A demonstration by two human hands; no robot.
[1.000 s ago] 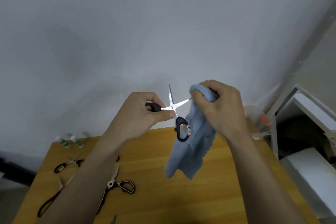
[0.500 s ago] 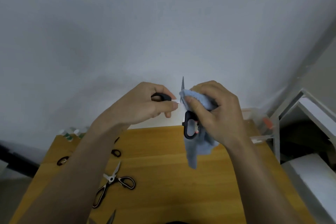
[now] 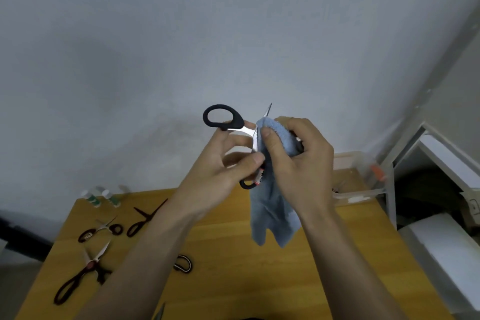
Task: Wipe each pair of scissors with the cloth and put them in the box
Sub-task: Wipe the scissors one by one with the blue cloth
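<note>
**Scissors held open mid-air, cloth on the blade**

Far left of the desk (image 3: pixel 233 280): small bottles (image 3: pixel 100 197) at the back edge, three spare pairs (image 3: pixel 98 228) lying flat in front of them, one more partly hidden under the left forearm. Left hand (image 3: pixel 220 171) raised above the desk, grip closed on the scissors (image 3: pixel 233 125): thumb and fingers pinch the lower handle, upper black loop sticks up free, blades spread. Right hand (image 3: pixel 298 163) grip closed on the blue cloth (image 3: pixel 272 205), thumb pressing it onto the blade; rest of the cloth hangs down. Clear box (image 3: pixel 350 189) at the desk's far right corner, well apart from the scissors. White shelving beyond.
</note>
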